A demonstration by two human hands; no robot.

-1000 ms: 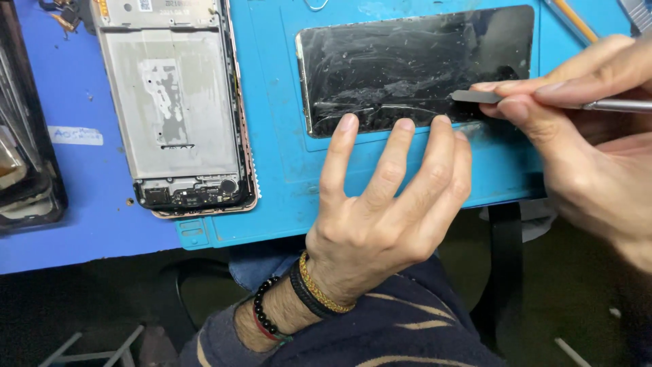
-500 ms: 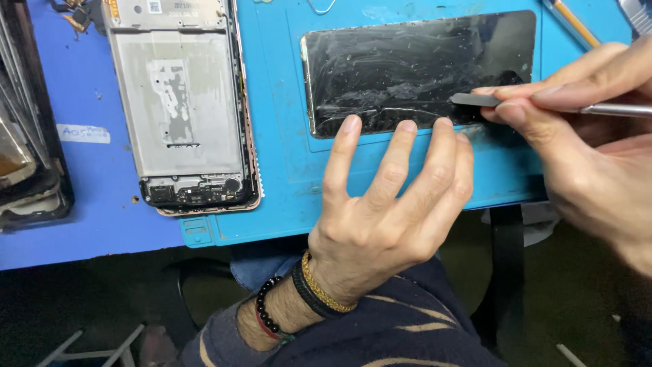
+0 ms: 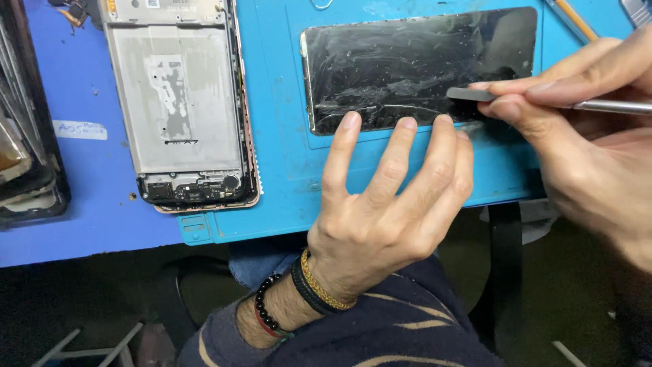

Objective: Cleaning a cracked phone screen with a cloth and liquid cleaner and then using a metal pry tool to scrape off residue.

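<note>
A black phone screen panel (image 3: 414, 64), smeared with white residue, lies flat on a teal work mat (image 3: 285, 163). My left hand (image 3: 387, 204) rests palm down on the mat, three fingertips pressing the panel's near edge. My right hand (image 3: 577, 129) pinches a thin metal scraper tool (image 3: 475, 94), its flat dark tip lying on the panel's lower right part. An opened phone frame (image 3: 180, 102) with bare grey metal and a small circuit board at its bottom lies to the left, half on the mat.
The blue tabletop (image 3: 75, 197) ends at a near edge above my lap. A dark stack of phone parts (image 3: 24, 136) sits at the far left. An orange-handled tool (image 3: 574, 19) lies at the top right. A small white label (image 3: 80, 129) is stuck on the table.
The view has drifted slightly, so everything sits a little to the right. Both hands and the scraper keep nearly the same pose on the panel.
</note>
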